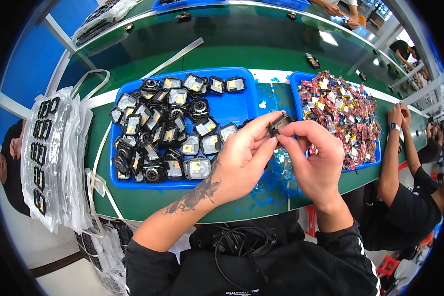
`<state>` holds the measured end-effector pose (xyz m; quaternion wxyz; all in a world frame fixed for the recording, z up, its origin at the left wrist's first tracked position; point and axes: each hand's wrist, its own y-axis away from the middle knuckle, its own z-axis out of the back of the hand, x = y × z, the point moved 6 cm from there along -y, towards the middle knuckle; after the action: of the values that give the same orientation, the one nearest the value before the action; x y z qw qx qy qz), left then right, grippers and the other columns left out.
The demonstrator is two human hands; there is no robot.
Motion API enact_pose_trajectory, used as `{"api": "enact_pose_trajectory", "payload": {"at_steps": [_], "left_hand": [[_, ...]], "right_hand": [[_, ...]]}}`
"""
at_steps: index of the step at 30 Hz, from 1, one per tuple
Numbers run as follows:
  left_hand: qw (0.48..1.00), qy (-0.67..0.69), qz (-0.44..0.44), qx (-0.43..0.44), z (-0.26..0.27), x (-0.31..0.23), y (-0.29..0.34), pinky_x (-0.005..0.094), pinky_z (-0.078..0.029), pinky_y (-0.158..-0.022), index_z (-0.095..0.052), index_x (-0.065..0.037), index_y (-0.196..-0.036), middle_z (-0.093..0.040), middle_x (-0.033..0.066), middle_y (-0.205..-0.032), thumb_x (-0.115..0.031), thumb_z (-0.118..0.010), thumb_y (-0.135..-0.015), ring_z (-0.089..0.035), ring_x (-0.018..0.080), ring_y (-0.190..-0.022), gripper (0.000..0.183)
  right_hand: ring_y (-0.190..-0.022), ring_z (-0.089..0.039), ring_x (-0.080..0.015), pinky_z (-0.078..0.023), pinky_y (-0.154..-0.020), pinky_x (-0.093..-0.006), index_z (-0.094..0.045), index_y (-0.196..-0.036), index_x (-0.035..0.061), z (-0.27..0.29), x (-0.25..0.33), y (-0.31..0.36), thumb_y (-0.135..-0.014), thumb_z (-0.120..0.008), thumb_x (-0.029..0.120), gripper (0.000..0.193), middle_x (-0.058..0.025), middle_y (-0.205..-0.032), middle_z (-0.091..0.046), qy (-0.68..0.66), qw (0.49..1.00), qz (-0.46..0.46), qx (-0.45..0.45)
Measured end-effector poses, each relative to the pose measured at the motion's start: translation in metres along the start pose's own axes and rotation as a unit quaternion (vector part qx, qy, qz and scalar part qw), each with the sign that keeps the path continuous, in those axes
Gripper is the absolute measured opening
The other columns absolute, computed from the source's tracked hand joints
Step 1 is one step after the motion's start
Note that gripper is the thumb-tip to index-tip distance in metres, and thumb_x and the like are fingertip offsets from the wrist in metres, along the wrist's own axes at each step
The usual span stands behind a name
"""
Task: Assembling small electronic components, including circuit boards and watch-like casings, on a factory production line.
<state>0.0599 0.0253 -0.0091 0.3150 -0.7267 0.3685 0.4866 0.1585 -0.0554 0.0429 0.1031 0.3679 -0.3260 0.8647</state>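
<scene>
We have the small black case (280, 123) up between both hands, over the gap btwn the two blue trays. Left hand (244, 160) holds it in closed fingers; right hand (316, 162) has thumb + forefinger pinched at its near edge. Risk, as we judge it: the case could slip b/c it's tiny & only fingertips hold it, or its rim could crack if we pry too hard. A loose bit could also drop among the blue scraps (271, 187) & get lost.

Surface: green table (227, 212), w/ a left tray (244, 101) of black cases (170, 134) & a right tray (293, 81) heaped w/ small parts (340, 118). Room: green belt (246, 29) beyond, plastic-wrapped stack (59, 158) at left, co-worker's hands (401, 116) at right, red stool (388, 265) below them.
</scene>
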Motion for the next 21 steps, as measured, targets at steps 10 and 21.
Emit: {"api": "enact_pose_trajectory", "payload": {"at_steps": [10,21], "left_hand": [[1.000,-0.017,0.003,0.007,-0.002,0.001,0.001,0.0324,-0.047,-0.100,-0.038,0.005,-0.141,-0.055,0.0152,-0.132,0.004,-0.045,-0.097,-0.056,0.0185,-0.118,0.045],[0.995,-0.094,-0.005,0.039,-0.005,-0.005,0.002,0.0333,-0.047,-0.101,-0.039,0.006,-0.140,-0.053,0.0156,-0.135,0.005,-0.042,-0.097,-0.054,0.0195,-0.121,0.043]], "right_hand": [[-0.055,-0.054,-0.0136,-0.041,-0.049,-0.0268,-0.068,-0.085,0.0038,0.001,-0.003,-0.002,-0.075,-0.072,-0.004,0.014,-0.0062,-0.075,-0.066,0.000,1.000,-0.006,0.006],[-0.064,-0.053,-0.0179,-0.042,-0.061,-0.0291,-0.060,-0.079,0.0045,0.011,-0.002,0.001,-0.071,-0.076,-0.001,0.018,-0.0041,-0.071,-0.057,0.103,0.995,0.009,-0.008]]}}
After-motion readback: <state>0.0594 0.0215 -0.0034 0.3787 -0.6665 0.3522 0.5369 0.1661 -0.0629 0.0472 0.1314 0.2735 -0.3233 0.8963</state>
